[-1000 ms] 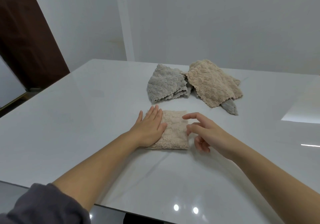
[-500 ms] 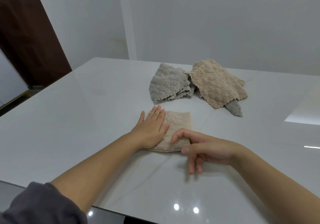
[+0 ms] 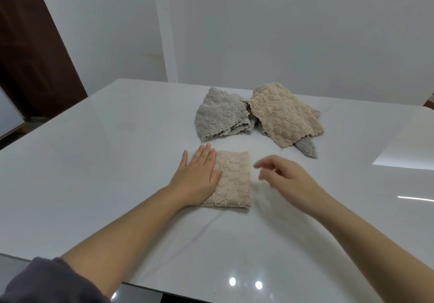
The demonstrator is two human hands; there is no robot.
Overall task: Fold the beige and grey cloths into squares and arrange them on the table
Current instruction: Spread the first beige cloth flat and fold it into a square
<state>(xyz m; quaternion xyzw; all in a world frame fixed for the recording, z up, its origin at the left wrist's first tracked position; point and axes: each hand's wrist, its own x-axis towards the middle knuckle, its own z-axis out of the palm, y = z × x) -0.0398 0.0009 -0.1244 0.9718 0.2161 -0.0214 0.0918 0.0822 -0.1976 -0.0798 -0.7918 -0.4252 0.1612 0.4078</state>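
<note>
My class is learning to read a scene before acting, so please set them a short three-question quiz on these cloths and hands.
1. True or false: the left hand lies flat on the folded beige cloth.
2. The right hand is: A gripping a cloth; B holding nothing; C resting on the left hand.
3. What colour is the unfolded cloth right of the grey cloth?
Key: 1 true; 2 B; 3 beige.

Pale grey wall (image 3: 281,32) is filling the upper frame. Dark brown panel (image 3: 30,56) is standing at the upper left. Vertical wall edge (image 3: 162,32) is running down at upper centre-left. Two round light glints (image 3: 232,281) are showing at lower centre. Bright reflected patch (image 3: 404,157) is lying at the right edge.
</note>
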